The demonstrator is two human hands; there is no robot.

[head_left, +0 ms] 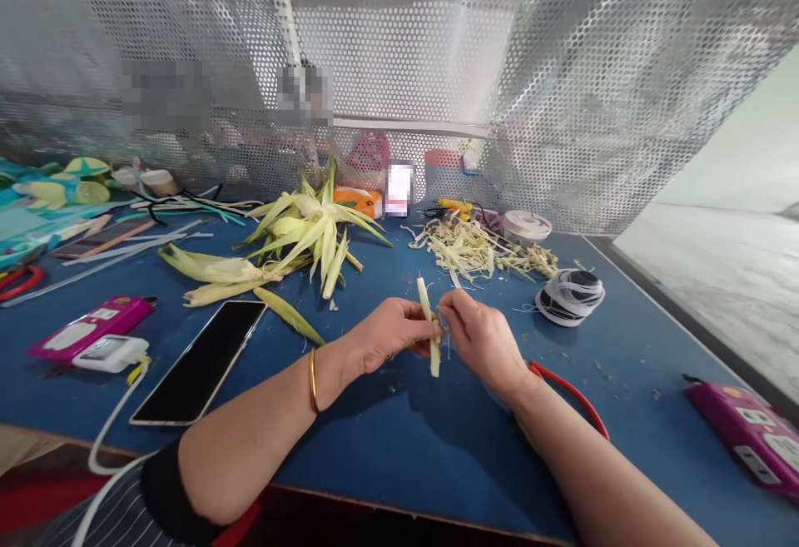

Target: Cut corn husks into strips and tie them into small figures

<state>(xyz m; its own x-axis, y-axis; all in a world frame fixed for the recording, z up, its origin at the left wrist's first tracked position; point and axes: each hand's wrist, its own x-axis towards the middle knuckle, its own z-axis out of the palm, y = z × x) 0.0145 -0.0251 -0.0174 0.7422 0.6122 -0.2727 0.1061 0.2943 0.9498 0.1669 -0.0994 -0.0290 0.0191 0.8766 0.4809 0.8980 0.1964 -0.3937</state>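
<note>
Over the middle of the blue table, my left hand point(399, 332) is closed, pinching a narrow pale strip of corn husk point(428, 322) that stands nearly upright. My right hand point(480, 330) sits just beside it with thumb and forefinger pressed together. A thin white thread point(448, 345) hangs by those fingertips, close to the strip. Whether the thread is wound around the husk is too small to tell. To the right lies a spool of white thread point(570, 295), with a loose end trailing toward my hands. Whole corn husks point(312, 235) are heaped behind my left hand.
Shredded husk point(465, 249) is piled at the back, near a white tape roll point(528, 226). A black phone point(203, 360) and magenta devices point(93, 326) lie leftward. Red handles point(574, 393) show beside my right forearm. Perforated metal panels point(399, 56) stand behind.
</note>
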